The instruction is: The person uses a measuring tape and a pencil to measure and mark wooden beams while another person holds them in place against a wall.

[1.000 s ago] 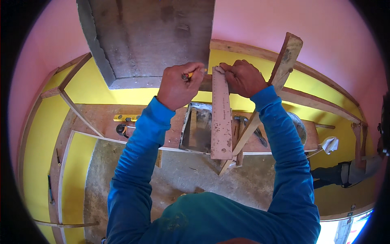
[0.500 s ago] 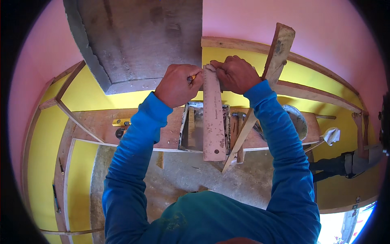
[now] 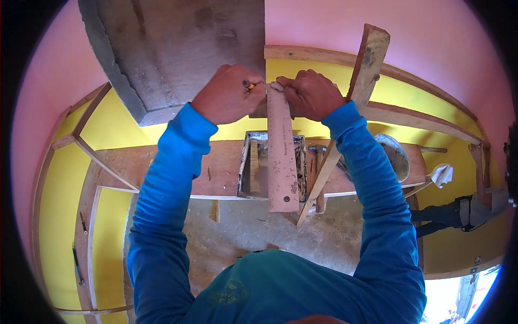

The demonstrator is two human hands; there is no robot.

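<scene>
Ruler (image 3: 282,156), pale and speckled, is spanning the centre of the frame, its lower part passing in front of a rectangular tray (image 3: 242,168). At upper centre, the right hand (image 3: 314,94) is pinching its top end with the thumb. Just left, the left hand (image 3: 229,95) is gripping a yellow pencil (image 3: 250,85) in curled fingers; whether it is touching the ruler, one cannot tell. A plank (image 3: 370,62) is slanting at upper right.
</scene>
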